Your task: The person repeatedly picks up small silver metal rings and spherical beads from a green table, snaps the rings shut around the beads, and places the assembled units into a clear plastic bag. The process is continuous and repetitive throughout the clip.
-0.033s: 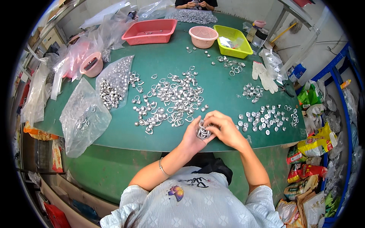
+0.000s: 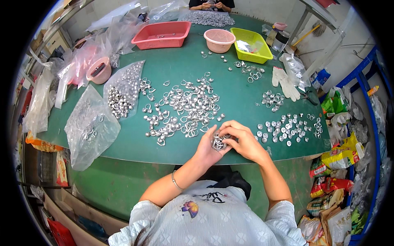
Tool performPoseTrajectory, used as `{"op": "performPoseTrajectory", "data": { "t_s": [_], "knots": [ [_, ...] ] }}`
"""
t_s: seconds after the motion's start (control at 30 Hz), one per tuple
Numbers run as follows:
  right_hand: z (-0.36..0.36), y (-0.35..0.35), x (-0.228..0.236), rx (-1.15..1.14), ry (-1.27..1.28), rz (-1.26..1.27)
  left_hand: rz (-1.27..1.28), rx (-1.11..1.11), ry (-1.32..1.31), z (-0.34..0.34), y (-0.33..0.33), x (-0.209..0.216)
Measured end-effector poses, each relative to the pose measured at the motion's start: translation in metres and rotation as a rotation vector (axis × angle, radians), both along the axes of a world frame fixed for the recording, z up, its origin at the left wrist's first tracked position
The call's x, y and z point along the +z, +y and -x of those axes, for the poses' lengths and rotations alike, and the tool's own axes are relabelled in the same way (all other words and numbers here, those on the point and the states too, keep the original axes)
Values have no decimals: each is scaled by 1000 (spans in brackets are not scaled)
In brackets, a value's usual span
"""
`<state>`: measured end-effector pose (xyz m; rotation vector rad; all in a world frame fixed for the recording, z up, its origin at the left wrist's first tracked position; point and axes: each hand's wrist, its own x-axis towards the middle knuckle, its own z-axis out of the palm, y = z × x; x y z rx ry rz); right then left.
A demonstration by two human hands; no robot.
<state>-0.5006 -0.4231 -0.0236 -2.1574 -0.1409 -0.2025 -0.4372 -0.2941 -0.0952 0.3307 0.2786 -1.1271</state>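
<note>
Near the table's front edge, my left hand point(image 2: 208, 150) is cupped, palm up, around a handful of silver metal rings point(image 2: 217, 142). My right hand point(image 2: 245, 142) bends over it, thumb and fingers closed together on the rings in that palm. Which single ring they pinch is hidden. Beyond my hands spreads a large pile of silver rings point(image 2: 193, 104) mixed with rounded metal pieces. To the right lie loose, roundish flat-topped silver pieces point(image 2: 283, 129), with small groups of rings point(image 2: 273, 98) behind them.
A clear bag of metal pieces point(image 2: 123, 90) and another plastic bag point(image 2: 92, 127) lie at left. Farther back stand a red tray point(image 2: 162, 44), pink baskets point(image 2: 219, 50) and a yellow-green tray point(image 2: 264, 57). White gloves point(image 2: 285, 84) and pliers point(image 2: 308, 98) rest at right. Someone sits across the table.
The rings in my left palm have shifted slightly, and my right fingers have moved a little over them. Everything on the table lies as before.
</note>
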Motion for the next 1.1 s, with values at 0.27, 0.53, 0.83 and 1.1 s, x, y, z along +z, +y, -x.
{"op": "performPoseTrajectory", "data": {
  "t_s": [0.27,0.53,0.83,1.1],
  "knots": [
    [-8,-35,-38,-169,-74,321,34,-27,-35,0,11,1],
    [-12,-38,-55,-304,-42,199,69,-33,-85,-8,21,5],
    [-4,-20,-59,-162,-86,614,88,-1,-107,-12,32,-1],
    [-11,-6,-34,-325,52,-350,33,103,-126,-7,26,5]
  ]
}}
